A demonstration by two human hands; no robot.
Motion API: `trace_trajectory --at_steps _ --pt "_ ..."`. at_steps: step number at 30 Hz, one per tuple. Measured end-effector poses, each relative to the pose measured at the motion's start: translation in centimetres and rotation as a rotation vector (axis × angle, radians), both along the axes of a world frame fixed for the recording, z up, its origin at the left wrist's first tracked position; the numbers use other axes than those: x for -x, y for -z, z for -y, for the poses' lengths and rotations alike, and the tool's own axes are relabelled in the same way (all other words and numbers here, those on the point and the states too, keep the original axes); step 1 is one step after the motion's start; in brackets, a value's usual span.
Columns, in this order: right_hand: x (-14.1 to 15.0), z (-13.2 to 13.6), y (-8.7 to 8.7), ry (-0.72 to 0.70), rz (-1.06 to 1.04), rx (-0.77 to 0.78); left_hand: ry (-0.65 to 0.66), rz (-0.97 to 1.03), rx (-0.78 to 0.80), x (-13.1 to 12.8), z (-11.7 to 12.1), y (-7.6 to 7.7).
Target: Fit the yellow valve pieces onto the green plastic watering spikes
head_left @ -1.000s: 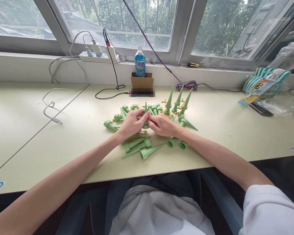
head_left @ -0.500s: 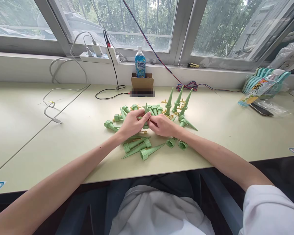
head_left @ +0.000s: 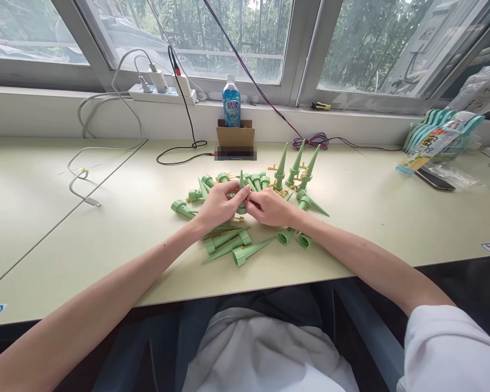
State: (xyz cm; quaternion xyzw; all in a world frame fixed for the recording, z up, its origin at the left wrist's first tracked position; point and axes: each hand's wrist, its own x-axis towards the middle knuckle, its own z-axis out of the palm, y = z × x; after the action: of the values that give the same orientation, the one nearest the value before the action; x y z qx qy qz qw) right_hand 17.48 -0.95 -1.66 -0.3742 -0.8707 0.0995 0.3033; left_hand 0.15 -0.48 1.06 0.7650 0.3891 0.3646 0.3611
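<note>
Your left hand (head_left: 221,204) is grasping an upright green spike (head_left: 241,209); your right hand (head_left: 270,208) is curling close on its right, any grip hidden.

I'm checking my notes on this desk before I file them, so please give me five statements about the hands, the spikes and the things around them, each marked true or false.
1. The left hand and right hand meet at one green spike. True.
2. The three spikes just beyond the right hand lie flat. False: they stand tips up.
3. The blue bottle lies on its side. False: it is upright.
4. A dark phone lies right of the spikes. True.
5. The power strip rests on the desk. False: it is on the window ledge.
</note>
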Motion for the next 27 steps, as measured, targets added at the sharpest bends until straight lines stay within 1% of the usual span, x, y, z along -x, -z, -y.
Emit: trace_trajectory --at_steps 7,13,21,27 --pt "0.00 -0.05 0.05 -0.015 -0.020 -0.002 0.023 0.016 0.041 0.07 0.02 -0.01" --pt "0.08 0.03 -0.05 0.014 -0.009 0.007 0.008 -0.006 0.030 0.08 0.00 -0.05" --pt "0.10 0.01 0.03 0.017 -0.008 0.005 0.020 -0.002 0.023 0.13 -0.07 0.09" --pt "-0.13 0.04 -0.15 -0.041 -0.033 0.025 0.010 0.008 0.032 0.08 -0.04 0.07"
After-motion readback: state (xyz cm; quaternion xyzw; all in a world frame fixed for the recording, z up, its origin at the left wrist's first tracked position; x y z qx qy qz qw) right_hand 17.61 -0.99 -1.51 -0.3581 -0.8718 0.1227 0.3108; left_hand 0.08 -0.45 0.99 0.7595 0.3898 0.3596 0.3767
